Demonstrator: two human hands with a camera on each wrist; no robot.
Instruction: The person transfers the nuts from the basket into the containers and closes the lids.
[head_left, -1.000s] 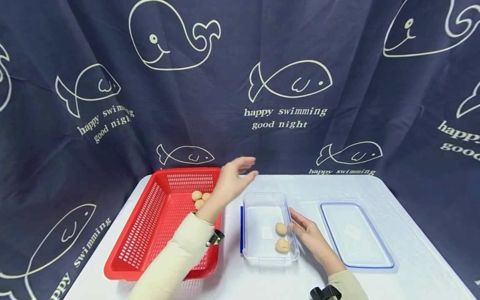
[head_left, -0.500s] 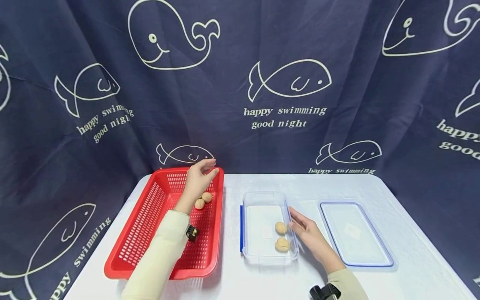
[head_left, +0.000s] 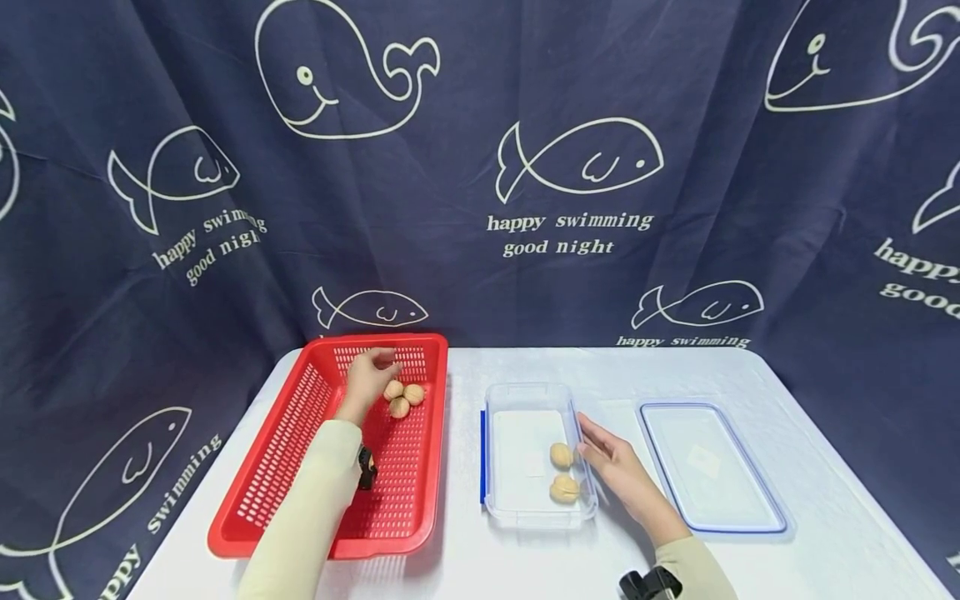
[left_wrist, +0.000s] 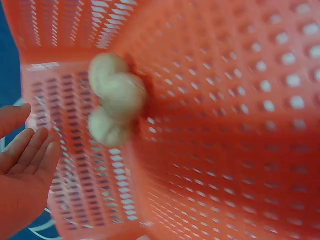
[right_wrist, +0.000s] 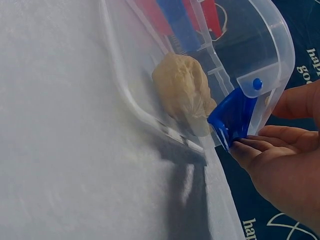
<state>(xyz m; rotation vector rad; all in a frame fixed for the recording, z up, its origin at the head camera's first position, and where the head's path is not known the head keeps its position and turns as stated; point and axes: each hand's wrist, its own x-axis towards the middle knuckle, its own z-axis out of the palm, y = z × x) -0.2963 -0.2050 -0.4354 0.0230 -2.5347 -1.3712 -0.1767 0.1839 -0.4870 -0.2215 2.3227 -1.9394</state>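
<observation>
On the head view, left of centre, I have the left hand (head_left: 367, 380) inside the red basket (head_left: 437, 433), thumb and fingers apart and holding nothing, near three walnuts (head_left: 400, 408). I judge the step to be reaching for one: I'd come down over an outer one, fingers and thumb on opposite sides, so its neighbours don't roll. Right of centre, the right hand (head_left: 618, 468) rests against the right wall of the clear container (head_left: 517, 442), probably steadying it. I count three walnuts in that basket, two walnuts (head_left: 564, 489) in the container, and one lid (head_left: 716, 479) on the counter (head_left: 465, 567), lower right.

On the left wrist view, the basket's three bunch at upper left, blurred; the fingers are clear of them, at the left edge.

On the right wrist view, fingers touch the blue latch (right_wrist: 234, 117) at right, thumb apart. Contents may overlap behind plastic; I can't count them there.
</observation>
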